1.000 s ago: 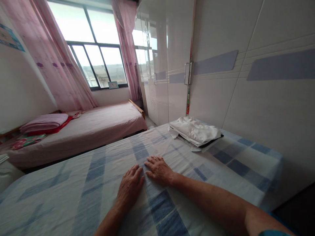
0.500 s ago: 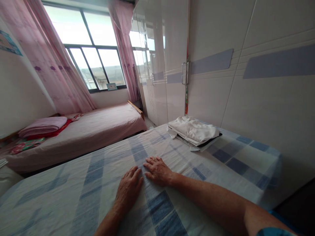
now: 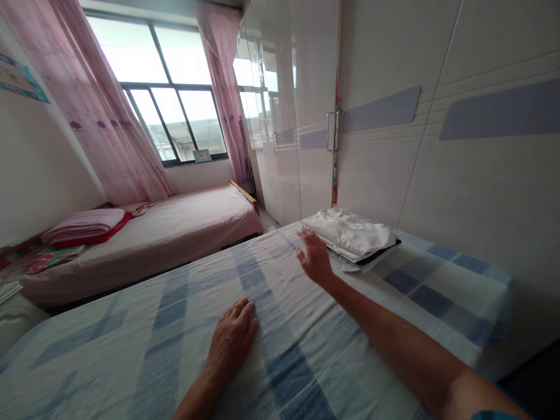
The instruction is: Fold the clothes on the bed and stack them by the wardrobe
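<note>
My left hand (image 3: pixel 233 331) lies flat on the blue-and-white checked bedsheet (image 3: pixel 205 326), its fingers stretched out and holding nothing. Farther forward and to the right, my right hand (image 3: pixel 314 255) is raised with fingers apart, close to the left edge of a folded stack of white cloth (image 3: pixel 354 230). Whether the fingertips touch the stack I cannot tell. A dark layer (image 3: pixel 385 249) shows beneath the white cloth at its right front edge. The kind of garment, if it is one, is not clear.
A tall glossy wardrobe (image 3: pixel 376 169) stands along the bed's far right side. Beyond the sheet, a second bed (image 3: pixel 192 221) with a pink cover holds a folded pink quilt (image 3: pixel 85 224). Pink curtains (image 3: pixel 118 140) hang beside the window (image 3: pixel 184 116).
My right hand has lifted from beside the left hand and moved forward and right to the white stack. My left hand rests in nearly the same spot. The view has shifted slightly.
</note>
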`<state>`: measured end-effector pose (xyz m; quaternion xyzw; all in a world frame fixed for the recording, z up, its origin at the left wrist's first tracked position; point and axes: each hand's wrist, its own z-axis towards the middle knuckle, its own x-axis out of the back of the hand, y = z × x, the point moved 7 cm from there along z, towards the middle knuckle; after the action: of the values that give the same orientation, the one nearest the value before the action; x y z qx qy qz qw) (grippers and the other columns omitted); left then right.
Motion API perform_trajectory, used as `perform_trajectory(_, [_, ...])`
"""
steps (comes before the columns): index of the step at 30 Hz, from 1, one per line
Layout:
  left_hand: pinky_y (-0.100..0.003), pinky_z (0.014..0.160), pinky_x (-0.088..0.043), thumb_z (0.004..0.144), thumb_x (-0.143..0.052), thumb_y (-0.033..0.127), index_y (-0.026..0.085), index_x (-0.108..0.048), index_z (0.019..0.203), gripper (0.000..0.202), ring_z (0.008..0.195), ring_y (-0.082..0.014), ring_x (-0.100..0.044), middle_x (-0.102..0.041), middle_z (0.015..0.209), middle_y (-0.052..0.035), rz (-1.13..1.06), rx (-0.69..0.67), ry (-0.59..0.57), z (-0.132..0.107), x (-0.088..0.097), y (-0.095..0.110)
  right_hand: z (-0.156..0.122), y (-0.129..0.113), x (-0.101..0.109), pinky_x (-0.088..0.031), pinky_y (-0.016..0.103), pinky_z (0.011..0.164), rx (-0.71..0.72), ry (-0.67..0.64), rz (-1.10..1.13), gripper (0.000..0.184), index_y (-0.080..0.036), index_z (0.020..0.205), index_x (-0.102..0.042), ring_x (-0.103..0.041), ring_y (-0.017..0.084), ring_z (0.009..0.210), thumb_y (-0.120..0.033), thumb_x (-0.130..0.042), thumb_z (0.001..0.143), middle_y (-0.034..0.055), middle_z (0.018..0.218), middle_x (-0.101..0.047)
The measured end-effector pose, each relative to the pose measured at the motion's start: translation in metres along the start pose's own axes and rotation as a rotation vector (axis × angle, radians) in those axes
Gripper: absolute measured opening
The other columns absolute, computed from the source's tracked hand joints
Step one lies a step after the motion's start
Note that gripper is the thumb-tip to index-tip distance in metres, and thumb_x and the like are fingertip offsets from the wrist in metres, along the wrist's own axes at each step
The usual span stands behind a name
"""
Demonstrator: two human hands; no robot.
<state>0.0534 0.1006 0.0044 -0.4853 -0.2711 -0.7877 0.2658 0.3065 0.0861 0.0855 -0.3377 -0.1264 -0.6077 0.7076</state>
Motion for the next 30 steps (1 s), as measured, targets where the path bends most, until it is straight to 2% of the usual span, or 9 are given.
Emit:
perform_trajectory(4, [-0.044, 0.102, -0.041, 0.088, -0.045, 0.029, 0.018, -0.06, 0.118, 0.036, 0.119, -0.0258, -0.052, -0.056, 0.129, -0.0107, 0.02, 0.009, -0.017, 0.0, -0.002, 0.0, 0.026, 0.094, 0.072, -0.022, 0.049, 0.107, -0.27, 0.296, -0.23, 0.05, -0.013, 0.129, -0.046, -0.027, 0.029, 0.134, -0.024, -0.046, 0.079, 0.0147, 0.14, -0.042])
perform_trajectory(6, [-0.044, 0.103, -0.041, 0.088, -0.045, 0.029, 0.018, -0.06, 0.118, 0.036, 0.119, -0.0257, -0.051, -0.056, 0.129, -0.0104, 0.022, 0.01, -0.019, 0.0, -0.002, 0.0, 0.017, 0.148, 0.104, -0.022, 0.051, 0.105, -0.536, 0.364, -0.27, 0.056, -0.014, 0.131, -0.042, -0.027, 0.031, 0.134, -0.029, -0.047, 0.077, 0.0159, 0.141, -0.039])
perform_trajectory(7, [-0.044, 0.103, -0.041, 0.088, -0.045, 0.029, 0.018, -0.06, 0.118, 0.036, 0.12, -0.0257, -0.051, -0.056, 0.129, -0.0103, 0.02, 0.01, -0.019, 0.0, -0.002, 0.0, 0.004, 0.177, 0.117, -0.025, 0.052, 0.104, -0.754, 0.38, -0.253, 0.06, -0.015, 0.132, -0.04, -0.027, 0.032, 0.133, -0.031, -0.049, 0.076, 0.017, 0.141, -0.038])
perform_trajectory(8, [-0.044, 0.103, -0.04, 0.088, -0.045, 0.03, 0.018, -0.06, 0.118, 0.035, 0.12, -0.0258, -0.051, -0.056, 0.129, -0.0102, 0.018, 0.012, -0.018, 0.0, -0.002, 0.0, -0.013, 0.203, 0.125, -0.028, 0.051, 0.102, -0.984, 0.39, -0.213, 0.062, -0.015, 0.133, -0.04, -0.029, 0.032, 0.132, -0.033, -0.051, 0.074, 0.0181, 0.14, -0.039])
perform_trajectory(11, [-0.044, 0.103, -0.041, 0.087, -0.046, 0.03, 0.019, -0.061, 0.117, 0.035, 0.12, -0.0259, -0.051, -0.057, 0.129, -0.0099, -0.005, 0.019, -0.008, -0.001, -0.002, -0.001, -0.043, 0.246, 0.131, -0.043, 0.052, 0.086, -1.248, 0.335, -0.105, 0.063, -0.002, 0.121, -0.05, -0.048, 0.04, 0.115, -0.038, -0.058, 0.069, 0.0308, 0.12, -0.051])
perform_trajectory(15, [-0.045, 0.103, -0.041, 0.086, -0.048, 0.029, 0.021, -0.062, 0.116, 0.034, 0.12, -0.0256, -0.052, -0.057, 0.128, -0.0094, -0.045, 0.023, 0.023, -0.001, -0.002, -0.003, -0.054, 0.268, 0.117, -0.048, 0.044, 0.084, -1.319, 0.286, -0.001, 0.072, 0.002, 0.116, -0.052, -0.056, 0.037, 0.107, -0.052, -0.061, 0.068, 0.0317, 0.113, -0.056])
perform_trajectory(19, [-0.045, 0.102, -0.042, 0.086, -0.049, 0.029, 0.021, -0.062, 0.116, 0.034, 0.119, -0.0256, -0.052, -0.057, 0.128, -0.0092, -0.048, 0.023, 0.034, -0.001, -0.002, -0.004, -0.053, 0.275, 0.105, -0.047, 0.042, 0.088, -1.31, 0.328, 0.061, 0.079, -0.005, 0.115, -0.053, -0.055, 0.034, 0.109, -0.056, -0.071, 0.058, 0.0261, 0.116, -0.058])
perform_trajectory(24, [-0.044, 0.102, -0.042, 0.086, -0.047, 0.029, 0.021, -0.062, 0.116, 0.034, 0.119, -0.0253, -0.053, -0.058, 0.128, -0.009, -0.021, 0.019, 0.024, -0.001, -0.002, -0.003, -0.052, 0.281, 0.107, -0.051, 0.041, 0.073, -1.218, 0.443, 0.147, 0.058, -0.014, 0.087, -0.062, -0.06, 0.032, 0.092, -0.047, -0.081, 0.042, 0.0152, 0.083, -0.066])
perform_trajectory(30, [-0.045, 0.102, -0.042, 0.087, -0.046, 0.03, 0.02, -0.061, 0.117, 0.035, 0.119, -0.0257, -0.052, -0.057, 0.129, -0.0095, -0.014, 0.019, 0.005, 0.0, -0.001, -0.002, -0.059, 0.289, 0.1, -0.051, 0.039, 0.066, -1.337, 0.355, 0.166, 0.045, -0.016, 0.07, -0.063, -0.062, 0.031, 0.08, -0.048, -0.08, 0.043, 0.0114, 0.069, -0.064])
